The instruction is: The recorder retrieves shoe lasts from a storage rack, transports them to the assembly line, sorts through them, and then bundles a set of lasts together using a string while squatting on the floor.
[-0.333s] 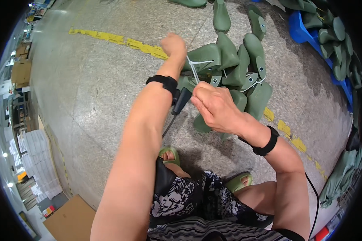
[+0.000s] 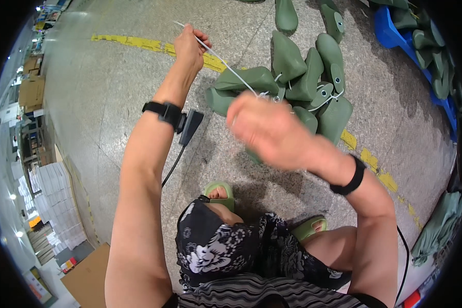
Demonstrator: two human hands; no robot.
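Note:
A white cord (image 2: 226,63) stretches tight from a cluster of green shoe lasts (image 2: 251,79) up to my left hand (image 2: 189,47). That hand is closed on the cord, whose loose end sticks out past the fingers. Motion blurs my right hand (image 2: 269,132), which is curled in front of the cluster; I cannot make out whether its fingers hold anything. Behind it, the lower lasts and part of the knot (image 2: 263,95) are hidden. Another loop of white cord (image 2: 319,107) ties lasts together at the cluster's right side.
More green lasts (image 2: 286,15) lie on the stone floor farther off. At the right, blue crates (image 2: 387,31) hold several others. A yellow tape line (image 2: 133,42) crosses the floor. Green sandals (image 2: 219,196) are on my feet, and a cable (image 2: 173,167) hangs from my left wrist.
My left hand has moved left and away, drawing the cord into a straight line. My right hand has shifted slightly and turned into blur. The nearest lasts have shifted left.

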